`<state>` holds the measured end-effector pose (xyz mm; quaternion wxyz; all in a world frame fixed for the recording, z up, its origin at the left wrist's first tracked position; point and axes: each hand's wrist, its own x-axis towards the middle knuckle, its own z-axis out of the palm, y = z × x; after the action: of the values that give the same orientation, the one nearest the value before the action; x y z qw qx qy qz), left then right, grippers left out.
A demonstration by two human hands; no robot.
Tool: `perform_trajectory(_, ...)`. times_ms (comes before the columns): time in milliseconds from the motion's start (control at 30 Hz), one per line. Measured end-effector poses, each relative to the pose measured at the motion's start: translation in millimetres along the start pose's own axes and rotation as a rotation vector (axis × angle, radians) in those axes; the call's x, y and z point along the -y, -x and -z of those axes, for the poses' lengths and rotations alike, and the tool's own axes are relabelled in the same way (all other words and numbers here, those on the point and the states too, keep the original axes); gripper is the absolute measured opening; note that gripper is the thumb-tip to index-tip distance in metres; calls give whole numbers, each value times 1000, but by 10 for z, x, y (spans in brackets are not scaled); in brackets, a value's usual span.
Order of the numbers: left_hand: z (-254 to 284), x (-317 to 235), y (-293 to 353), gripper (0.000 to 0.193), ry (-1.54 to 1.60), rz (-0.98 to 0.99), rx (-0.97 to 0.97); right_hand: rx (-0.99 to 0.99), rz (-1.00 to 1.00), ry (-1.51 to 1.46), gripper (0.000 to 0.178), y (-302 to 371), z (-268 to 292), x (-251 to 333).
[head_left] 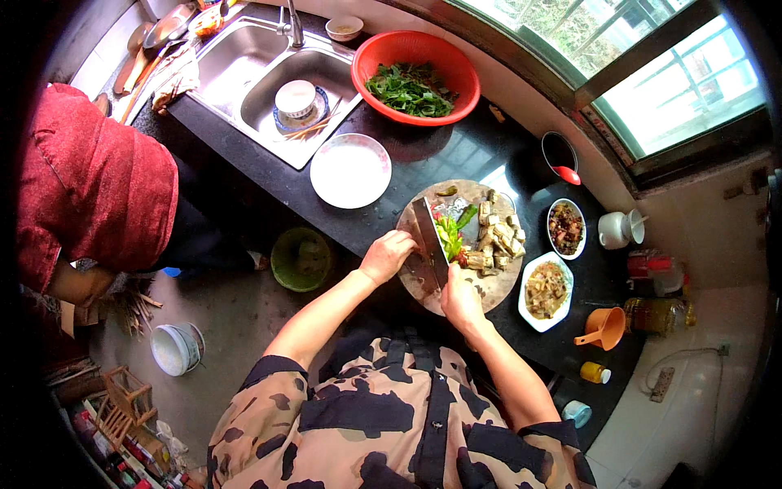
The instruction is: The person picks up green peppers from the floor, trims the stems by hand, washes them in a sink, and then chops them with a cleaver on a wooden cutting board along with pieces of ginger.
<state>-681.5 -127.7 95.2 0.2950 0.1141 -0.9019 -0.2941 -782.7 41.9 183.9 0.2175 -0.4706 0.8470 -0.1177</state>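
Observation:
A round wooden cutting board lies on the dark counter in front of me. My right hand is closed round the handle of a cleaver, whose blade stretches away across the board. On the blade's left side, my left hand has its fingers curled together at the board's edge; what they hold, if anything, is hidden. Chopped green and red peppers lie right against the blade's other side. Cut chunks of a pale, brownish vegetable are heaped on the board's right part.
Behind the board are a white plate and a red basin of leafy greens. Bowls of food stand to its right, near an orange ladle cup. A sink is far left, a person in red nearer.

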Motion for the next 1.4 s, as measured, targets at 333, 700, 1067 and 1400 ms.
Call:
perform_trajectory(333,-124,-29,27,10,11,36,-62,106,32,4,23,130,177,84)
perform_trajectory(700,-70,-41,-2,9,28,40,-77,-17,5,-49,25,-100,-42,-47)
perform_trajectory(1067,-94,-62,-1,9,32,29,-67,1,13,-65,26,-217,-207,92)
perform_trajectory(1400,-65,-35,17,10,37,44,-86,95,-30,-96,22,-82,177,105)
